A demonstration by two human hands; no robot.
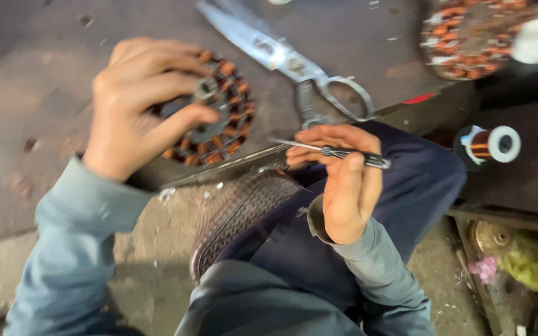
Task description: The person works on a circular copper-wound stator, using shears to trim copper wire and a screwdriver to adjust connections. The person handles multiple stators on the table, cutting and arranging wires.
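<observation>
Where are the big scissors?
The scissors lie on the grey work surface at top centre, just above the right hand.

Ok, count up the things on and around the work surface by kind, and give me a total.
Wound motor stators: 2, one in the left hand at, one at top right
Scissors: 1
Thin tool in the right hand: 1
Wire spool: 1
Total: 5
</observation>
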